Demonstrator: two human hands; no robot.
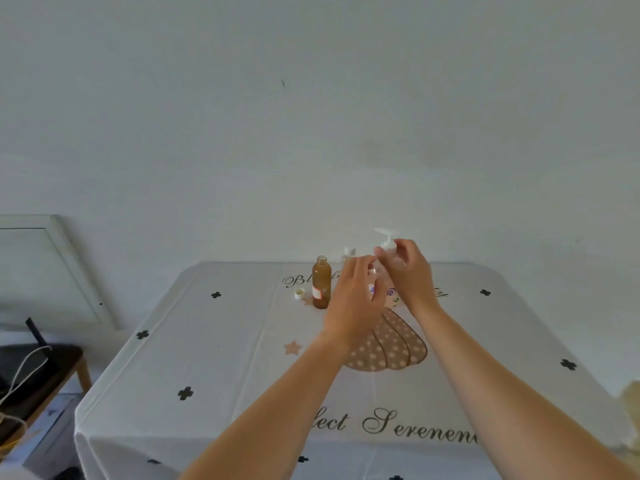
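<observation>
Pump bottle (387,237) upright at far centre of table (207,358), just right of uncapped amber bottle (321,284) | right hand (408,271) curled round pump collar | left hand (353,299) loose-fingered before the body, contact hidden | advice: clasp body firmly first, then twist collar, bottle upright, elbow clear of amber bottle.

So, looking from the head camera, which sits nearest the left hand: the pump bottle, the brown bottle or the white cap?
1. Pump bottle, right at the fingertips of the left hand.
2. Brown bottle, just to the hand's left.
3. White cap, farther left again.
</observation>
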